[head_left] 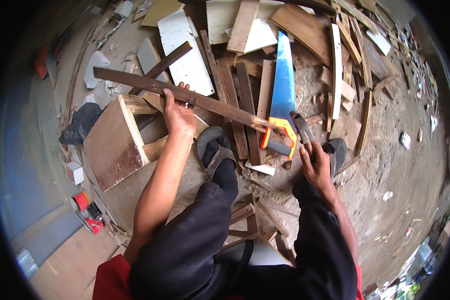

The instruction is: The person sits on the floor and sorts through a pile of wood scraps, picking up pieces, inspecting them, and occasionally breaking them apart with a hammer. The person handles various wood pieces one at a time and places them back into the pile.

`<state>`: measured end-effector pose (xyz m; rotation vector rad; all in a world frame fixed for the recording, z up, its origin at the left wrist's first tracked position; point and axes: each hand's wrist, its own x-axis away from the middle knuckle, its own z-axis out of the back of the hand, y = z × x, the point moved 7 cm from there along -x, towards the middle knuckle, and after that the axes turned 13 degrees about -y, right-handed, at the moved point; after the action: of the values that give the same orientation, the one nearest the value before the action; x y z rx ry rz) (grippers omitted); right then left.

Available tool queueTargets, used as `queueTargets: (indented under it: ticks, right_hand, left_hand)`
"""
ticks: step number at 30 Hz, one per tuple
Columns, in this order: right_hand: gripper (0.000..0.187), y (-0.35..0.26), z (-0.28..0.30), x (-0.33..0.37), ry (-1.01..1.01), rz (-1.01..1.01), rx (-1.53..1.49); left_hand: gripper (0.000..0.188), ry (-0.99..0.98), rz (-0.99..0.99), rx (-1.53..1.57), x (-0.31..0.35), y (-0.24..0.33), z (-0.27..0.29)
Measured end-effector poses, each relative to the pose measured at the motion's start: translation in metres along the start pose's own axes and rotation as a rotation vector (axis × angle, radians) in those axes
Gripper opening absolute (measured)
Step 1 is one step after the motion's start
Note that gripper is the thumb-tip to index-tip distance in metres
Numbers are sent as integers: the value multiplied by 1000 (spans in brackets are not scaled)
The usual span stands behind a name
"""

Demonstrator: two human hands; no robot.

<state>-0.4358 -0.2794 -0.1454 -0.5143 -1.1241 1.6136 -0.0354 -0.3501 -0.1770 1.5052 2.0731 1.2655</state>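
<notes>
My left hand (180, 116) is closed around a long dark wooden strip (210, 104) near its middle. The strip slants from upper left down to the right, its splintered pale end lying by the handle of a handsaw (283, 80). That saw has a blue blade and an orange-yellow grip, and rests on the scrap wood. In my right hand (317, 167) is a hammer (302, 126), its metal head raised just right of the saw grip. The fingers are wrapped round its handle, partly hiding it. Both my sandalled feet are on the ground beside the boards.
A broken wooden box frame (114, 145) stands at the left, near a black bag (81, 123). Loose boards and a white panel (185, 55) crowd the far side. Red cans (80, 201) sit at lower left. More wood pieces (257, 220) lie between my legs.
</notes>
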Motion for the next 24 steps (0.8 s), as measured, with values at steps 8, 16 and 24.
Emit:
queueTargets:
  ticks: [8,16,24]
  right_hand:
    - [24,12,12,-5,151,-126,-108]
    - [31,-78,26,-39,15,12,-26]
    - [45,-204,-7,-55,-421,266,345]
  left_hand:
    - [38,-347,-437,-768,-1,148,-151]
    - [44,-671,-169,-1623,46,147,-114]
    - [27,-357,-226,-1759,69,202,19]
